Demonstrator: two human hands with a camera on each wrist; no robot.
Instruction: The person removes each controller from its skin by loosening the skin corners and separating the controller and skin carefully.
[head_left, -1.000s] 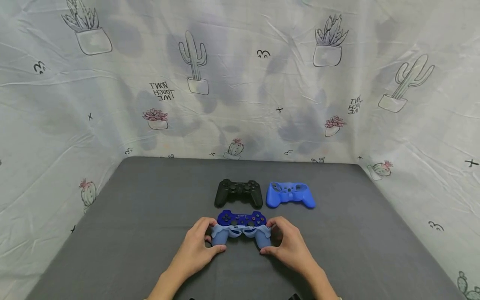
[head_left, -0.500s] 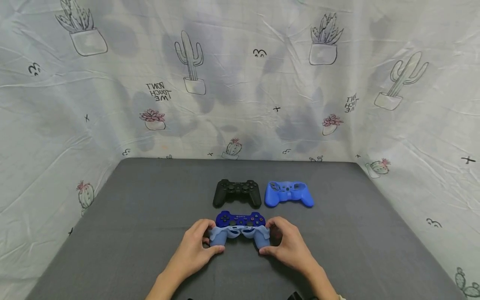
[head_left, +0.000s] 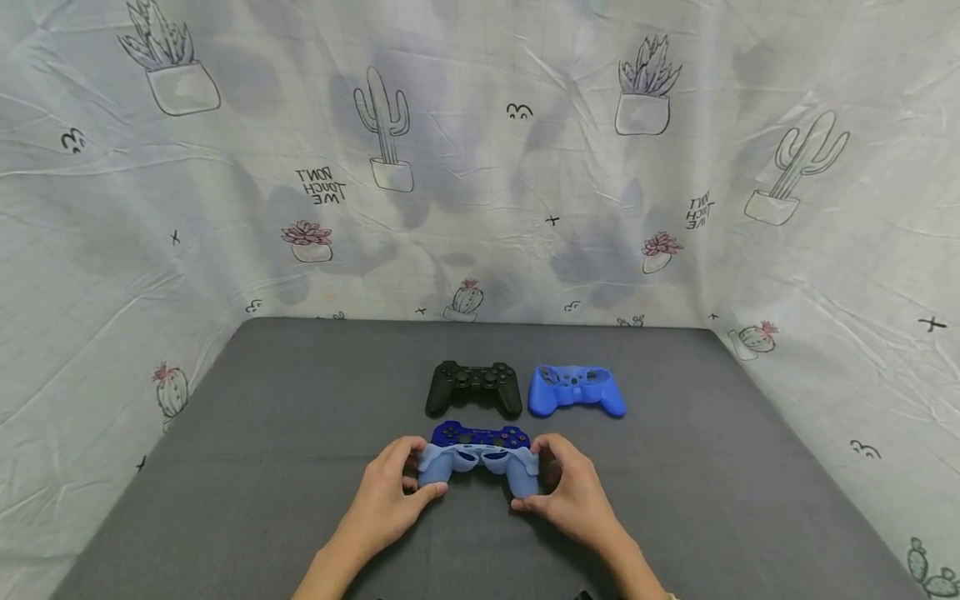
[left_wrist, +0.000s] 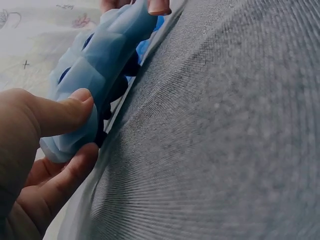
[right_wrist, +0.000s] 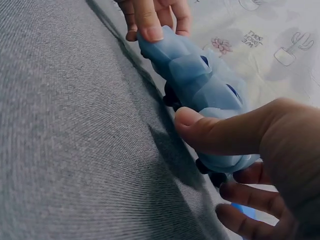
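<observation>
A dark blue game controller (head_left: 480,436) lies near the front of the grey table (head_left: 285,433), half inside a pale blue silicone cover (head_left: 477,463) (left_wrist: 95,60) (right_wrist: 200,75). My left hand (head_left: 392,490) (left_wrist: 45,145) grips the cover's left handle between thumb and fingers. My right hand (head_left: 568,490) (right_wrist: 250,150) grips the right handle the same way. Behind them sit a black controller (head_left: 474,387) and, to its right, an empty bright blue cover (head_left: 575,390).
Cloth printed with cacti (head_left: 390,125) hangs behind and on both sides of the table. Bare grey surface stretches to the left and right of my hands.
The pale cover has slid further up over the blue controller, hiding more of its face. Both hands keep their grip on the handles.
</observation>
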